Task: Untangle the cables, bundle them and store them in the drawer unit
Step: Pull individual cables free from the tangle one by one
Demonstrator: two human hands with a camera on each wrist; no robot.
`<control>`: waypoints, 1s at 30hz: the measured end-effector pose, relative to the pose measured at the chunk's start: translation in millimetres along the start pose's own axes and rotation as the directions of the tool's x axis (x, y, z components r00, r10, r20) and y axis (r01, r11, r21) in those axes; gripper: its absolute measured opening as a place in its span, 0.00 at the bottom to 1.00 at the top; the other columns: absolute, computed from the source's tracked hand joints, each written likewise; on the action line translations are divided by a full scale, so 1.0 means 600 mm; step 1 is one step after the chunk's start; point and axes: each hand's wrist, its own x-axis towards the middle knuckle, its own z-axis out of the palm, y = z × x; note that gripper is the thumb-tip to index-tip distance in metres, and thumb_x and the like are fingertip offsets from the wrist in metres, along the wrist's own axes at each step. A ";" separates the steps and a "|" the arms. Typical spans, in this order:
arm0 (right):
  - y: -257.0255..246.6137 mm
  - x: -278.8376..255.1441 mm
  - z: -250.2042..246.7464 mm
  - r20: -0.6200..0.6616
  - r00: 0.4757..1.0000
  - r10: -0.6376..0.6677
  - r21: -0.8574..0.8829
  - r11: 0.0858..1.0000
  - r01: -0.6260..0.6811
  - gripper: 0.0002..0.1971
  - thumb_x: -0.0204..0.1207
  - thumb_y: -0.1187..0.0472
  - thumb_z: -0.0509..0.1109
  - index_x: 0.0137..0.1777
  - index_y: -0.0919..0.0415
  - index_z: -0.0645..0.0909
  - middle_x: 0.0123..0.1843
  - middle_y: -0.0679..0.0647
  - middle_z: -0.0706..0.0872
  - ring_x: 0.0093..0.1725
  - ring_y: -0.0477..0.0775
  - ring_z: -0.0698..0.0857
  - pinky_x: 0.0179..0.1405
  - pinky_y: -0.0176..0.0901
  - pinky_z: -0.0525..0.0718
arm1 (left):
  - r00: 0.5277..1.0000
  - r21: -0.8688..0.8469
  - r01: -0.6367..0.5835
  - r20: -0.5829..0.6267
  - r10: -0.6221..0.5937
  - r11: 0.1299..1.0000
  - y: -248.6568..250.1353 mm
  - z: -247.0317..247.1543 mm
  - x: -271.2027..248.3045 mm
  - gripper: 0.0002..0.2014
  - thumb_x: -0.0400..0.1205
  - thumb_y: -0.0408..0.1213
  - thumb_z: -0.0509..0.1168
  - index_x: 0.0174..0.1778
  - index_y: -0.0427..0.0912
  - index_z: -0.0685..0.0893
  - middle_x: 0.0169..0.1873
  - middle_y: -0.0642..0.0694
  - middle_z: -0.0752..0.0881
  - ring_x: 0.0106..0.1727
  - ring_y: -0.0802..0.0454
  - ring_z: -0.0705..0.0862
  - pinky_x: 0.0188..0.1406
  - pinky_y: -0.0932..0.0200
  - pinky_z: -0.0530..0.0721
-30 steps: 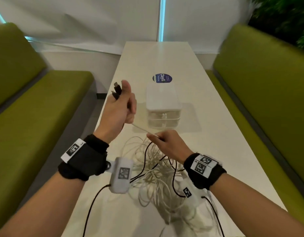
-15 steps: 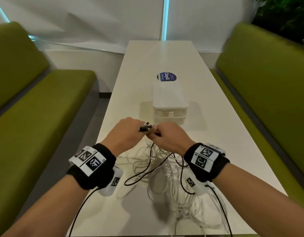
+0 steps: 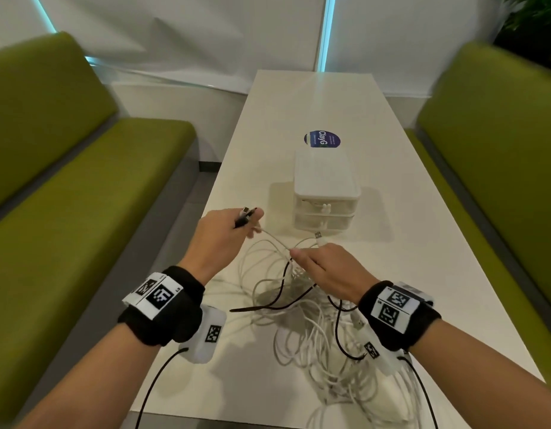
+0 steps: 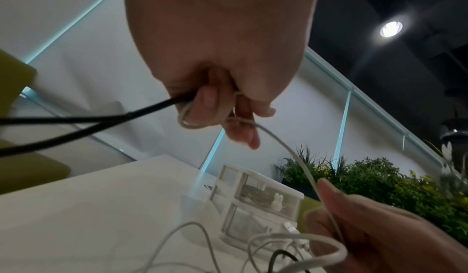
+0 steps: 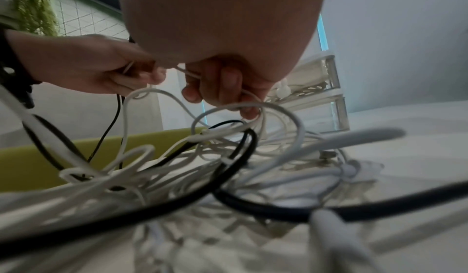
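Head view cuts off the tangle of cables at the counter near edge, short of the drawer unit. Left hand grips black plugs pointing away; right hand pinches a white cable stretched between both hands

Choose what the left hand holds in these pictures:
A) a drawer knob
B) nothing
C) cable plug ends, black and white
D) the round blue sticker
C: the left hand grips a black cable and a thin white cable, their plug ends sticking out past the thumb.
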 end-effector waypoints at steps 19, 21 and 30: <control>0.008 0.004 0.020 -0.105 0.994 0.001 -0.074 0.997 -0.009 0.29 0.80 0.32 0.49 0.35 0.53 0.79 0.25 0.48 0.78 0.28 0.48 0.76 0.30 0.45 0.72 | 0.970 0.119 -0.089 0.237 0.058 0.989 0.021 0.062 -0.036 0.26 0.86 0.59 0.54 0.28 0.47 0.78 0.21 0.52 0.77 0.25 0.56 0.74 0.29 0.60 0.67; 0.004 0.003 0.018 -0.106 0.994 -0.009 -0.027 1.000 0.006 0.29 0.80 0.31 0.48 0.30 0.53 0.71 0.23 0.48 0.74 0.26 0.47 0.73 0.29 0.44 0.71 | 0.977 0.054 -0.071 0.204 0.059 0.996 0.018 0.054 -0.036 0.26 0.85 0.59 0.55 0.25 0.48 0.73 0.18 0.53 0.73 0.23 0.56 0.71 0.29 0.60 0.65; 0.003 0.017 0.011 -0.172 0.985 0.000 0.152 0.988 0.026 0.30 0.80 0.32 0.50 0.28 0.56 0.63 0.24 0.47 0.66 0.24 0.46 0.66 0.29 0.45 0.65 | 1.000 -0.469 0.007 0.024 0.005 0.883 0.004 -0.003 -0.027 0.26 0.84 0.58 0.61 0.21 0.50 0.69 0.21 0.56 0.66 0.26 0.53 0.62 0.32 0.60 0.63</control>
